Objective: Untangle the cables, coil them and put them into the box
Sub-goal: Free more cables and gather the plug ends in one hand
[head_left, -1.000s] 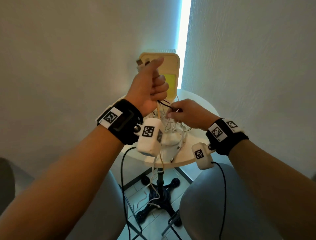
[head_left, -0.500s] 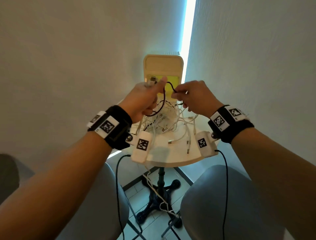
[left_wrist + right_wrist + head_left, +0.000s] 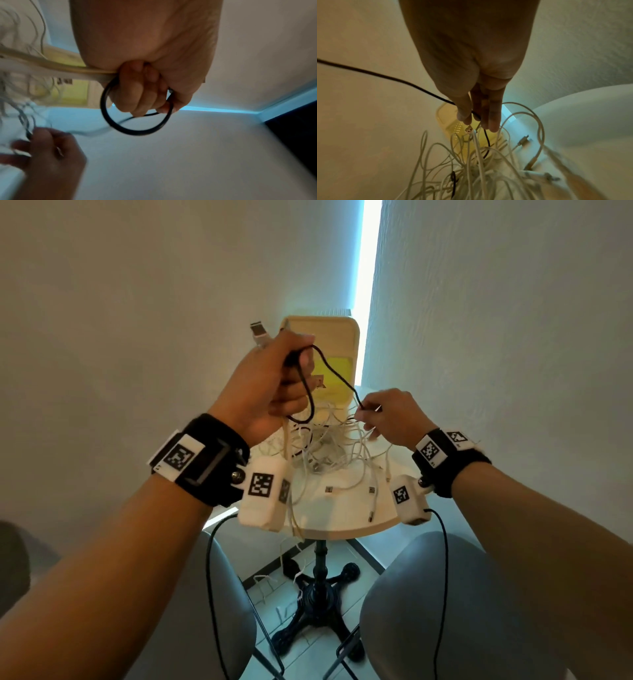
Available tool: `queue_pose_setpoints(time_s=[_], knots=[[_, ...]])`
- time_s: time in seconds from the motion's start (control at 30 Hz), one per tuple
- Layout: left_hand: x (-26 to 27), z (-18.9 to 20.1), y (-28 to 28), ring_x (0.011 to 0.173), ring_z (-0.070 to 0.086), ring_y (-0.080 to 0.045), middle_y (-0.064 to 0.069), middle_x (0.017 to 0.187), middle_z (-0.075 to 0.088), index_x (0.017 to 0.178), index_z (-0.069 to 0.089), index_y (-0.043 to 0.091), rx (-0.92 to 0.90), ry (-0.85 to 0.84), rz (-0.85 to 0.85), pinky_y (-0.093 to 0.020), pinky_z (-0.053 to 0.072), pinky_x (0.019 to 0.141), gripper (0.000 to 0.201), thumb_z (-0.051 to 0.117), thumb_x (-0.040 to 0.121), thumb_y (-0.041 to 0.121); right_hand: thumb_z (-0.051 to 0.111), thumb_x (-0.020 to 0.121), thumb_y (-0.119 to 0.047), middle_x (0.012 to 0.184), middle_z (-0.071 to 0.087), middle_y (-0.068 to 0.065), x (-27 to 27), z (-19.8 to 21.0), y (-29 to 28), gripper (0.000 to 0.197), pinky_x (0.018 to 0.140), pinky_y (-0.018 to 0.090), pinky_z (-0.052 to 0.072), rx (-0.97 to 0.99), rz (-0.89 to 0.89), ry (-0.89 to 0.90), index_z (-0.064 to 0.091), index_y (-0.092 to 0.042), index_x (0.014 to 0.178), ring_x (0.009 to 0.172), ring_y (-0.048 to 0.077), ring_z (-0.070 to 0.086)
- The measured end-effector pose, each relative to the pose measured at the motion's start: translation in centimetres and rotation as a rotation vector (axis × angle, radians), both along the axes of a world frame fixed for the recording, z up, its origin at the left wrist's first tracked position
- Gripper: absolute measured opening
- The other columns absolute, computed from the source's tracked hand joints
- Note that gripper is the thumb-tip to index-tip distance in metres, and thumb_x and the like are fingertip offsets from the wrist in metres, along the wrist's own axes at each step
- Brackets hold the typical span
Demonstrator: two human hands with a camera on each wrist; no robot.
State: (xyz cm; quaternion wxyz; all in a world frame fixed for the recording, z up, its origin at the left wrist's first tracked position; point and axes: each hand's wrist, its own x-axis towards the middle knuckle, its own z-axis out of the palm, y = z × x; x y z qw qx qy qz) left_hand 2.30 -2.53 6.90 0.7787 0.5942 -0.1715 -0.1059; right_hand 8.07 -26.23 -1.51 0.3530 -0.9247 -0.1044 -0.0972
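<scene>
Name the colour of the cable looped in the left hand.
Black cable, clearest in the left wrist view.

- The left hand (image 3: 274,385) now sits higher than half a second ago, up in front of the box (image 3: 325,337), and its fist grips a full loop of the black cable (image 3: 337,373) where only a short bend showed before.
- The right hand (image 3: 390,416) has dropped and moved away to the right; half a second ago it was almost touching the left.
- The black cable now spans the gap between the hands as a sloping line.
- A white plug (image 3: 259,334) sticks up above the left hand again.
</scene>
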Motion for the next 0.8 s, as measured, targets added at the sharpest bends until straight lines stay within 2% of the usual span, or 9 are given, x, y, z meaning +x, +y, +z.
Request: queue_pose_setpoints(time_s=[0.07, 0.17, 0.23, 0.33, 0.43, 0.53, 0.6, 0.7, 0.8], knots=[[0.3, -1.1, 0.9, 0.047, 0.011, -0.010, -0.001, 0.073, 0.009, 0.067, 0.050, 0.020, 0.086, 0.078, 0.044, -0.021, 0.012, 0.034, 0.037, 0.053, 0.104, 0.025, 0.074, 0.097, -0.013, 0.082, 0.077, 0.011, -0.1, 0.8, 0.2, 0.009, 0.066, 0.035, 0.066, 0.078, -0.015, -0.001, 0.079, -0.008, 0.090, 0.069, 0.020, 0.077], [0.9, -3.5, 1.5, 0.044, 0.015, -0.009, 0.006, 0.060, 0.019, 0.069, 0.053, 0.017, 0.282, 0.222, 0.117, -0.020, 0.012, 0.036, 0.035, 0.053, 0.103, 0.024, 0.073, 0.096, -0.008, 0.085, 0.077, 0.020, -0.2, 3.5, 0.7, 0.008, 0.063, 0.041, 0.066, 0.313, -0.022, -0.096, 0.080, -0.008, 0.092, 0.067, 0.028, 0.074], [1.3, -5.0, 1.6, 0.043, 0.017, -0.009, 0.007, 0.056, 0.021, 0.074, 0.058, 0.014, 0.385, 0.275, 0.167, -0.020, 0.012, 0.036, 0.032, 0.053, 0.104, 0.022, 0.075, 0.095, -0.010, 0.084, 0.074, 0.023, -0.3, 4.9, 0.9, 0.008, 0.065, 0.044, 0.066, 0.382, 0.010, -0.093, 0.080, -0.005, 0.097, 0.065, 0.029, 0.072], [1.5, -6.1, 1.6, 0.042, 0.018, -0.009, 0.005, 0.060, 0.023, 0.088, 0.063, 0.010, 0.465, 0.299, 0.264, -0.019, 0.015, 0.035, 0.018, 0.056, 0.104, 0.017, 0.080, 0.094, -0.017, 0.079, 0.074, 0.015, -0.1, 5.7, 1.2, 0.016, 0.073, 0.044, 0.066, 0.306, 0.018, -0.080, 0.082, -0.005, 0.104, 0.067, 0.026, 0.073], [1.6, -5.8, 1.4, 0.041, 0.022, -0.010, 0.003, 0.061, 0.026, 0.092, 0.056, 0.014, 0.444, 0.219, 0.359, -0.019, 0.018, 0.037, 0.012, 0.062, 0.100, 0.007, 0.081, 0.093, -0.020, 0.083, 0.075, 0.005, 0.0, 6.1, 1.2, 0.017, 0.072, 0.043, 0.067, 0.347, 0.016, -0.189, 0.083, -0.011, 0.107, 0.072, 0.033, 0.076], [1.8, -4.7, 1.1, 0.046, 0.024, -0.012, 0.002, 0.063, 0.027, 0.093, 0.064, 0.010, 0.359, 0.105, 0.446, -0.020, 0.020, 0.039, 0.010, 0.064, 0.102, 0.013, 0.080, 0.093, -0.021, 0.091, 0.069, 0.004, -0.2, 5.7, 2.0, 0.016, 0.073, 0.036, 0.065, 0.119, 0.100, -0.224, 0.084, -0.019, 0.108, 0.076, 0.029, 0.073], [1.9, -4.0, 0.5, 0.048, 0.023, -0.013, 0.001, 0.062, 0.027, 0.104, 0.073, 0.002, 0.321, 0.051, 0.465, -0.020, 0.020, 0.041, 0.024, 0.066, 0.104, 0.025, 0.081, 0.091, -0.021, 0.095, 0.066, 0.008, -0.3, 5.1, 2.5, 0.018, 0.077, 0.037, 0.060, -0.020, 0.134, -0.251, 0.084, -0.022, 0.109, 0.078, 0.024, 0.068], [1.6, -3.4, -0.4, 0.046, 0.022, -0.012, 0.009, 0.050, 0.033, 0.102, 0.077, 0.004, 0.375, -0.053, 0.421, -0.023, 0.020, 0.042, 0.043, 0.071, 0.100, 0.047, 0.081, 0.090, -0.018, 0.095, 0.061, 0.008, -0.6, 4.7, 3.4, 0.019, 0.079, 0.028, 0.047, -0.124, 0.178, -0.286, 0.084, -0.020, 0.109, 0.081, 0.019, 0.060], [1.6, -3.5, -1.0, 0.040, 0.024, -0.008, 0.013, 0.047, 0.031, 0.094, 0.073, 0.000, 0.450, -0.121, 0.349, -0.022, 0.022, 0.040, 0.044, 0.075, 0.098, 0.043, 0.077, 0.092, -0.017, 0.091, 0.057, 0.007, -1.0, 4.7, 4.1, 0.012, 0.072, 0.022, 0.042, -0.207, 0.209, -0.320, 0.085, -0.018, 0.102, 0.077, 0.018, 0.054]])
